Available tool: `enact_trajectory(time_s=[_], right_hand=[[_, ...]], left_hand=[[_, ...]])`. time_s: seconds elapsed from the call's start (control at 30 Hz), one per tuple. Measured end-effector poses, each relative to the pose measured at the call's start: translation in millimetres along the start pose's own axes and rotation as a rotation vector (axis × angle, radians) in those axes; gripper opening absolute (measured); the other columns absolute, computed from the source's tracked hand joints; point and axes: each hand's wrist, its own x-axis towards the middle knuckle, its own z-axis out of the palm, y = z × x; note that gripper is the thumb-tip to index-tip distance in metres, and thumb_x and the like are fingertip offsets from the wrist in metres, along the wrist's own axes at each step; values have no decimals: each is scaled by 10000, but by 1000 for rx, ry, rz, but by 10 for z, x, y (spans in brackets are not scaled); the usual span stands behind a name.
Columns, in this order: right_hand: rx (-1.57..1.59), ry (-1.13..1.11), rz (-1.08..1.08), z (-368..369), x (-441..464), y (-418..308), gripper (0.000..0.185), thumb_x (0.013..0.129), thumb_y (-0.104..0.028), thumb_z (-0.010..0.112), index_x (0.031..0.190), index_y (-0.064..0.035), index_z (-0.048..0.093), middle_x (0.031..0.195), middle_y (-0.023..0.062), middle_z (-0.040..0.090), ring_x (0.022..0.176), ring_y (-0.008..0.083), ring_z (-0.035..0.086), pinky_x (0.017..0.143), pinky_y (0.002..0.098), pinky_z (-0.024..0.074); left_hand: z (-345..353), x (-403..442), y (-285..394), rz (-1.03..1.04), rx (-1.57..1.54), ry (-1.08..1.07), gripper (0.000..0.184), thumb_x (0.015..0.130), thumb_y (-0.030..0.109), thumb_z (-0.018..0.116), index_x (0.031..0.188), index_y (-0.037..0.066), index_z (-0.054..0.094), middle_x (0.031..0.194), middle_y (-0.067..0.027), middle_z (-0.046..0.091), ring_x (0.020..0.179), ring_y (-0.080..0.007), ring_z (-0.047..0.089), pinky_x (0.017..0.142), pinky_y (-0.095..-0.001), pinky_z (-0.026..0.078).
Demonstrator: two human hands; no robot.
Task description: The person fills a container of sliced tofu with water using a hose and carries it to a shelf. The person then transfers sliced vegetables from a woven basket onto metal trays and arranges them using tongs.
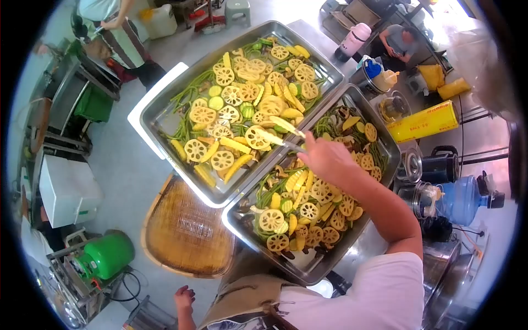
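My right hand (328, 158) is closed around metal tongs (294, 146), whose tips grip a yellow strip (269, 137) over the lower right part of the far tray (157, 129). That tray holds lotus root slices (203, 115), cucumber slices, yellow strips and green beans. Partly under my right forearm, the nearer tray (391, 151) carries a similar mix with lotus root slices and mushrooms. My left hand (185, 297) hangs low at the bottom, away from the trays, its fingers loosely curled with nothing visible in them.
A woven basket (184, 231) lies below the trays. On the right are a yellow wrap box (423, 121), a pink bottle (353, 41) and a blue water jug (459, 201). Left stand a green gas cylinder (110, 256) and white box (69, 191). Two other people are in the background.
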Motion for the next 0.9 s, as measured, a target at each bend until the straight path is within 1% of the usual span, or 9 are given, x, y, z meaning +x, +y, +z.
enact_trajectory(time_s=[0.13, 0.2, 0.3, 0.4, 0.5, 0.57, 0.6, 0.73, 0.9], right_hand=[[-233, 24, 89, 142, 315, 27, 376, 1006, -247, 355, 1224, 58, 374, 851, 147, 541, 603, 161, 558, 407, 210, 480], [60, 8, 269, 25, 593, 241, 508, 999, -236, 375, 1393, 62, 257, 853, 146, 555, 657, 193, 584, 433, 234, 483], [-174, 341, 247, 189, 982, 722, 461, 966, -130, 415, 1360, 81, 304, 1000, 193, 609, 716, 223, 621, 554, 312, 536], [226, 129, 265, -176, 946, 182, 465, 942, -60, 420, 1371, 72, 301, 1151, 246, 566, 767, 217, 642, 554, 296, 543], [-265, 64, -24, 61, 1273, -439, 606, 892, 45, 429, 1444, -180, 317, 1168, 233, 523, 713, 203, 640, 523, 276, 565], [336, 62, 78, -130, 1118, -935, 362, 899, -4, 475, 1231, 127, 415, 1083, 254, 529, 763, 232, 641, 558, 306, 568], [-84, 251, -162, 138, 1338, -1018, 323, 907, -48, 479, 1167, 138, 434, 1016, 247, 552, 729, 252, 640, 559, 331, 565], [343, 168, -171, 58, 1277, -1570, 384, 921, -122, 479, 1201, 130, 406, 989, 240, 568, 733, 281, 647, 534, 356, 549], [256, 270, -345, 115, 961, -1817, 525, 956, -239, 470, 1304, 126, 321, 969, 266, 578, 714, 318, 632, 488, 379, 523]], left_hand=[[162, -154, 631, -225, -173, 102, 385, 795, 67, 529, 1173, -9, 535, 856, -102, 636, 707, -177, 615, 556, -282, 466], [-23, 73, 61, 12, -75, 30, 383, 796, 70, 526, 1172, -2, 538, 854, -100, 636, 705, -174, 615, 557, -281, 465], [-205, 63, -372, 150, 42, -27, 393, 796, 78, 525, 1181, 3, 540, 855, -98, 638, 701, -177, 615, 554, -286, 466], [-273, 1, -745, 104, 66, -65, 404, 791, 85, 527, 1186, 3, 542, 847, -97, 637, 690, -179, 612, 542, -288, 464], [-306, -55, -1025, 81, 39, -88, 405, 786, 87, 533, 1181, 0, 547, 830, -95, 630, 677, -178, 607, 530, -284, 460], [-298, -114, -1019, 105, 34, -74, 402, 784, 86, 538, 1175, -3, 550, 822, -96, 627, 673, -178, 606, 526, -280, 460], [-260, -151, -938, 121, 46, -59, 400, 783, 86, 541, 1172, -4, 552, 821, -97, 626, 672, -178, 606, 525, -279, 460], [-65, -301, -254, -231, -175, 116, 402, 773, 71, 558, 1166, -11, 549, 829, -105, 628, 670, -180, 607, 521, -272, 458], [-191, -174, -723, 25, -136, 129, 399, 761, 47, 572, 1154, -15, 546, 833, -107, 629, 666, -185, 608, 526, -266, 459]])
